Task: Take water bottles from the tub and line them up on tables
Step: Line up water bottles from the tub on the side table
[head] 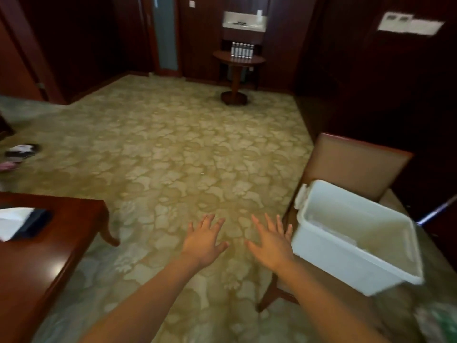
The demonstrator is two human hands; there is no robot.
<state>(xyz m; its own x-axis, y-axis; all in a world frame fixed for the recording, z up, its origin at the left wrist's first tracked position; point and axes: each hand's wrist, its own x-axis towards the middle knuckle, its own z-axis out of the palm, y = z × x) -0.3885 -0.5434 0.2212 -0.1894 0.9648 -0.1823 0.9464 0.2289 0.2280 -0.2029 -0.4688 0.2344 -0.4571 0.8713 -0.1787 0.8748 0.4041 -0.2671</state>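
A white plastic tub (321, 253) rests on a chair seat at the right; I see no bottles inside it. Several water bottles (241, 50) stand in a row on a small round wooden table (222, 56) at the far wall. My left hand (204, 240) and my right hand (270, 240) are stretched out side by side over the carpet, palms down, fingers spread, holding nothing. The right hand is just left of the tub's near corner.
A brown padded chair (356, 164) holds the tub. A dark red wooden table (49, 256) at the lower left carries a white paper and a dark flat object (32, 222). Patterned carpet (173, 149) covers the floor. Shoes (18, 154) lie at the far left.
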